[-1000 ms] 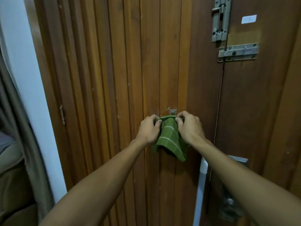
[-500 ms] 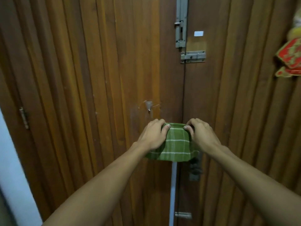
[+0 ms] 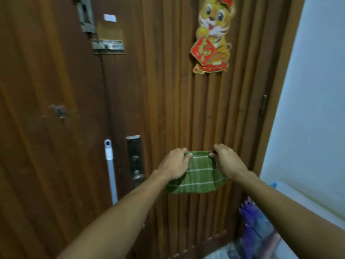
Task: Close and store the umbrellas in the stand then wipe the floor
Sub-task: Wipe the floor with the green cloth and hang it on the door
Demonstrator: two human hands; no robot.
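Green checked cloth (image 3: 196, 174) is what you have in both hands in the head view, the only view given. Your left hand (image 3: 175, 165) pinches its upper left corner and your right hand (image 3: 228, 162) its upper right corner, fingers (image 3: 188, 156) curled tight over the top edge, so the cloth hangs stretched between them with its lower edge sagging free. It is held in the air just in front of the ribbed wooden door (image 3: 168, 90), at about the height of the lock plate (image 3: 134, 157); whether it touches the wood you cannot tell from here.

Down in the lower right corner, between the door and the pale wall (image 3: 308, 109), you can make out purple folded umbrella fabric (image 3: 252, 219) and something reddish beside it. They look closed and gathered together, but that corner is blurred and the stand itself is not clearly visible, so take it only as likely that the storing part is done.

A white pole (image 3: 110, 169) leans against the door to the left of the lock plate. A strip of patterned floor (image 3: 220, 253) shows at the bottom edge, well below the cloth.

Judged from this, you are in the second half of the task: cloth in hand, floor not yet touched. Bringing the cloth down and wiping are what remain.
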